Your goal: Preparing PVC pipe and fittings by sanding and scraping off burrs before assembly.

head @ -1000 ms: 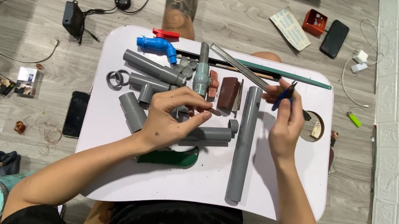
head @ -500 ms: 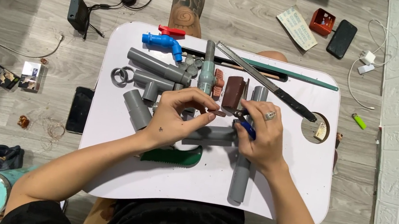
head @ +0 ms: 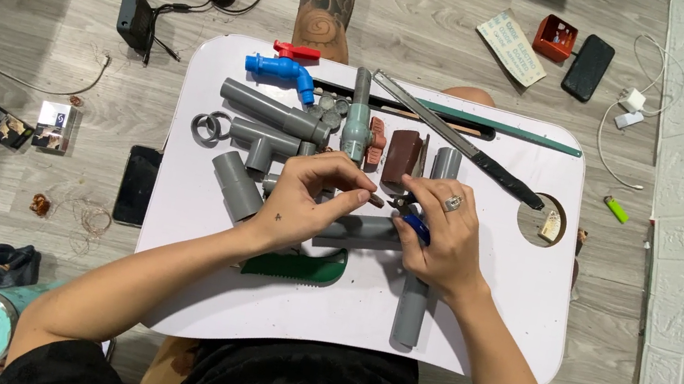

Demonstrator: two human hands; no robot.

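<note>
While a flat pale packet (head: 511, 47) and small red box (head: 554, 37) lie on the floor beyond the white worktop (head: 517, 317), left hand (head: 308, 200) pinches a small brown piece (head: 375, 199); right hand (head: 438, 232) grips blue-handled pliers (head: 412, 221) over grey pipes (head: 363, 231).

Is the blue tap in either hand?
No. The blue tap lies at the white table's far edge, apart from the left hand and right hand.

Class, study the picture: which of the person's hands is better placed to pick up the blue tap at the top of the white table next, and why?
Probably the left hand. The blue tap lies on its side of the white table, while the right hand already grips the blue-handled pliers and would have to cross over the grey pipes.
</note>
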